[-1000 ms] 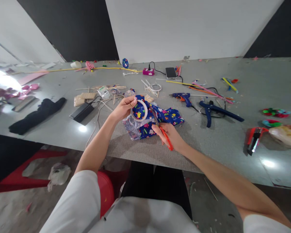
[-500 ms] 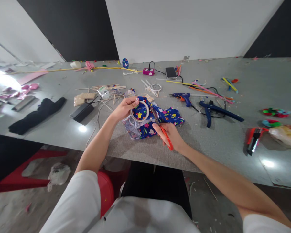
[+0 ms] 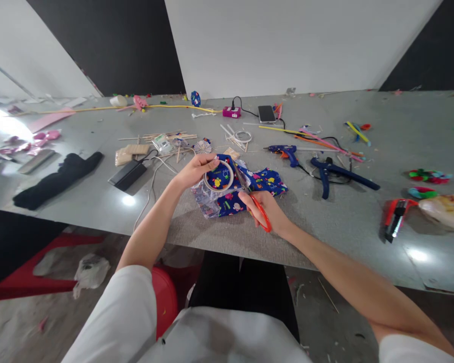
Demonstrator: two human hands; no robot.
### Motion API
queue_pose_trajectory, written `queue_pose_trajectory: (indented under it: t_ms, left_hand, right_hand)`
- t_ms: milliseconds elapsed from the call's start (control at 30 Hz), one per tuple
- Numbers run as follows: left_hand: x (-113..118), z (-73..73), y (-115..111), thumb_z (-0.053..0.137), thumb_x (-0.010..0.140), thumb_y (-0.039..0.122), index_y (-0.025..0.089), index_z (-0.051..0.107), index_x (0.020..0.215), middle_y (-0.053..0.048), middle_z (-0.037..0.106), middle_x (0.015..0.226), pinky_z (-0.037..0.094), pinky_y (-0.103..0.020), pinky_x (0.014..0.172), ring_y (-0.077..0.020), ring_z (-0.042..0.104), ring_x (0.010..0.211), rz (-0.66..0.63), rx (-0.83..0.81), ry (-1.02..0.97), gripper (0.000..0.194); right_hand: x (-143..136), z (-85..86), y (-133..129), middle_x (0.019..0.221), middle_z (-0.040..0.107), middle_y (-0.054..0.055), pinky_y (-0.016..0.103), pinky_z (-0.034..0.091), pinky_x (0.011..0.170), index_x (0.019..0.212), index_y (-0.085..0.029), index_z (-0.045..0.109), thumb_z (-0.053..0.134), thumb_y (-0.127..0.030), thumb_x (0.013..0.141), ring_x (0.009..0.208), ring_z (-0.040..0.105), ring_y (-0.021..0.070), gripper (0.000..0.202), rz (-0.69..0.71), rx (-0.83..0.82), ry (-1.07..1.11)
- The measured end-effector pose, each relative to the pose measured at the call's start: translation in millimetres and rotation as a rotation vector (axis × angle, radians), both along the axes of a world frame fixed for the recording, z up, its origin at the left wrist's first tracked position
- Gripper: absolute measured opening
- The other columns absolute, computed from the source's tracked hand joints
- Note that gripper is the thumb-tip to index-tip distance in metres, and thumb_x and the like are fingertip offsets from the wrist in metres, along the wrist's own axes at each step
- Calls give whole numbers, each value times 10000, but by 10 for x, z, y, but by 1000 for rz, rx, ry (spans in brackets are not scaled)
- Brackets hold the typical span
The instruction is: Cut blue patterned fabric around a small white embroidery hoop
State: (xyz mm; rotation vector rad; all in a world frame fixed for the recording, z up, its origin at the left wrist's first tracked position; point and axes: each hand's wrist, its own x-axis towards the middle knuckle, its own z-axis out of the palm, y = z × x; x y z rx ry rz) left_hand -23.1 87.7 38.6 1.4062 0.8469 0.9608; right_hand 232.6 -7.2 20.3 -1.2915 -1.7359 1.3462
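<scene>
My left hand pinches a pale ring together with blue patterned fabric, thumb on top at the ring's upper left. Through the ring's opening the fabric's colourful print shows. My right hand is closed around the orange handles of a pair of scissors. Their blades point up and left, at the fabric just right of the ring. The rest of the fabric spreads on the table to the right, and a clear crinkled plastic piece lies under the ring at the left.
A blue glue gun and dark blue pliers-like tool lie to the right, with a red cutter farther out. At left are a black adapter and a black cloth. Behind stand a phone and purple box.
The ring and left hand have shifted slightly down and right. The scissors and right hand have moved a little to the right, blades still at the fabric.
</scene>
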Motion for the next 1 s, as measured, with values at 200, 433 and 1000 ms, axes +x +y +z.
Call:
queue_pose_trajectory:
  t_ms: [200, 433, 1000]
  left_hand:
    - [5, -33, -13, 849, 810, 573, 179, 728, 809, -28, 671, 768, 516, -238, 608, -155, 617, 673, 15, -6, 42, 413]
    - [19, -21, -2, 807, 844, 592, 177, 725, 806, -14, 651, 750, 487, -221, 623, -137, 588, 675, -25, 61, 62, 425]
    - [73, -132, 22, 811, 845, 596, 144, 754, 890, -34, 693, 825, 522, -231, 664, -139, 617, 723, -89, 32, 80, 458]
  right_hand:
    - [-3, -10, -7, 427, 450, -41, 234, 381, 330, 576, -233, 461, 571, -803, 927, 318, 516, 123, 678, -29, -1, 15]
    - [-29, 44, -32, 405, 429, -36, 240, 343, 284, 533, -236, 442, 634, -824, 866, 280, 466, 121, 702, -106, -119, 35]
    - [0, -76, 32, 367, 424, -44, 232, 386, 319, 537, -235, 442, 599, -798, 911, 290, 502, 132, 694, -73, -22, 27]
